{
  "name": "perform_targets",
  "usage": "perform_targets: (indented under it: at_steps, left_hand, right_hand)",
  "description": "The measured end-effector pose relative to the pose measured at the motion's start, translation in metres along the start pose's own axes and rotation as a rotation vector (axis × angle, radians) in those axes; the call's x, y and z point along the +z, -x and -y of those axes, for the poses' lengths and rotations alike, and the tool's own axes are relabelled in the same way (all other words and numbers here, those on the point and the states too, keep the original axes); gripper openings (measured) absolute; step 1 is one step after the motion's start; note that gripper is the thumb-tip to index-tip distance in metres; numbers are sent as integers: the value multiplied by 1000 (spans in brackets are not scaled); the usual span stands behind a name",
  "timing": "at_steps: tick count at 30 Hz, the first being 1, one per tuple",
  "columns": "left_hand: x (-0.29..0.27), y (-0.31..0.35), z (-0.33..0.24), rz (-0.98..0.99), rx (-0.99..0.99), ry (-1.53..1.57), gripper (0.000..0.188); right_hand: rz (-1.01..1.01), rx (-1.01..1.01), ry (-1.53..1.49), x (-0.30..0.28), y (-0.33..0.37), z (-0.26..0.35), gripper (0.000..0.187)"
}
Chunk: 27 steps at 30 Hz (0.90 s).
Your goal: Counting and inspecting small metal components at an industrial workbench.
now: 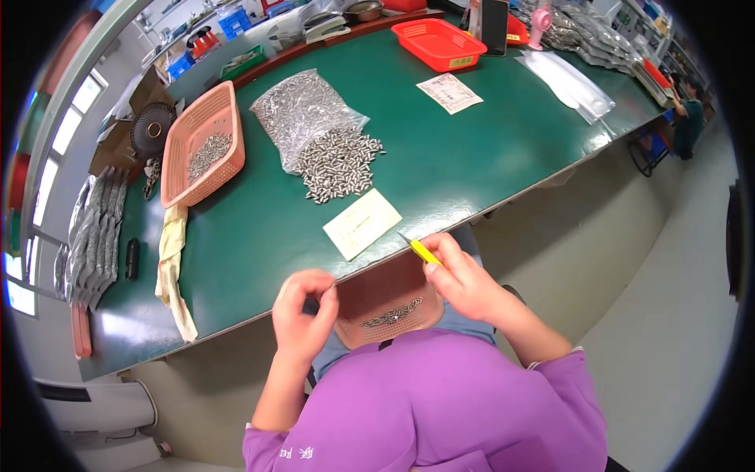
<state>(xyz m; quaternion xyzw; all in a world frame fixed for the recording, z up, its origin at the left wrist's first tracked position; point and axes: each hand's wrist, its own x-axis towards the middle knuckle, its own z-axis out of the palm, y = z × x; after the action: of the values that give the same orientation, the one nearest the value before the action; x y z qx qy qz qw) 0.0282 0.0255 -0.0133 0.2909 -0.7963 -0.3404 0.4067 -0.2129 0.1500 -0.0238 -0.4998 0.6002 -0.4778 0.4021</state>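
My right hand point(468, 285) grips a yellow-handled knife point(425, 252), its thin pointed blade tipped up toward the table edge. To the left, my left hand point(303, 316) has thumb and forefinger pinched together; anything between them is too small to make out. Between my hands, a pink plastic basket point(358, 333) rests on my lap with small metal pins point(393, 313) in it. Just beyond, a yellow paper slip point(362, 224) lies at the table's front edge. Behind it, a heap of short metal pins point(340, 167) spills from a clear plastic bag point(303, 110).
A larger pink basket point(233, 161) holding pins stands at left, near a yellowish cloth point(171, 256) and stacked silvery bags point(94, 236). Farther back on the green table point(472, 169) are a red basket point(440, 51), a paper slip point(450, 93) and clear plastic bags point(562, 82). A person point(689, 118) is far right.
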Motion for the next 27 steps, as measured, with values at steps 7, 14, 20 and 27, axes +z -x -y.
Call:
perform_targets:
  at_steps: [7, 14, 20, 27]
  left_hand:
    - [36, -51, 4, 90, 100, -304, 15]
    - [44, -54, 12, 145, 42, -346, 16]
    - [44, -56, 11, 153, 42, -326, 16]
    - [43, -57, 14, 164, 56, -331, 16]
  right_hand:
    - [-128, -233, 546, 17, -16, 17, 34]
    - [-10, -181, 553, 15, -19, 16, 53]
    - [-24, -240, 536, 18, -24, 18, 53]
    - [-7, -223, 552, 19, -23, 19, 54]
